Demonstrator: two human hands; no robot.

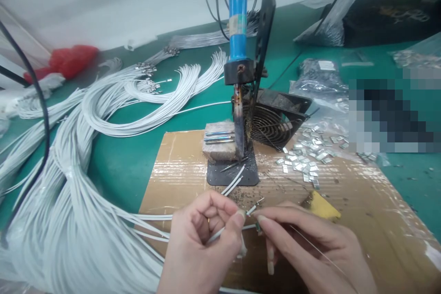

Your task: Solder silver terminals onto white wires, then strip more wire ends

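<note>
White cables (79, 211) lined the green table's (120, 161) left edge; silver pieces (306, 177) dotted the striped brown cardboard's (179, 172) far right corner; the soldering iron's handle (237, 14) was blue.

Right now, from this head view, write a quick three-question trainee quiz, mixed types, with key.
1. True or false: the blue-handled soldering iron is mounted with its handle up and barrel down.
2. Which does the left hand hold?
A. a black fan
B. white cables
C. a red plastic bag
3. Fill in: the yellow pad on the cardboard sheet lies nearer the ____ hand.

Key: 1. True. 2. B. 3. Right: it lies just beyond the right hand.
</note>
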